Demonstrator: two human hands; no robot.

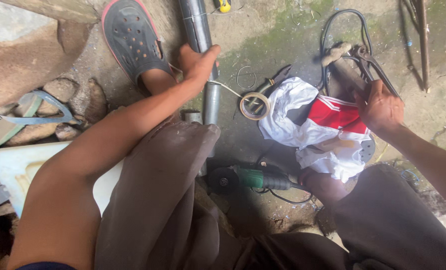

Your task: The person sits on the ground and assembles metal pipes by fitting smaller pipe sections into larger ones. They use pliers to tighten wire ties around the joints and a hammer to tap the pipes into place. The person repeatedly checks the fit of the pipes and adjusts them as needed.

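Pipe is lying on the ground, uncut, with the left hand gripping it while the right hand is closing on pliers; the grinder is lying idle below the pipe.

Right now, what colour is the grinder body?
Green, with black ends; the grinder shows in the head view.

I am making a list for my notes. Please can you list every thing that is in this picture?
Grey metal pipe: one, top centre, on ground.
Roll of beige tape: one, beside pipe.
Green angle grinder: one, bottom centre.
White and red cloth: one, right of centre.
Dark metal pliers: one, top right, by black cable.
Dark perforated clog: one, top left, on a foot.
Left hand: on the pipe.
Right hand: at the cloth's edge, near the pliers.
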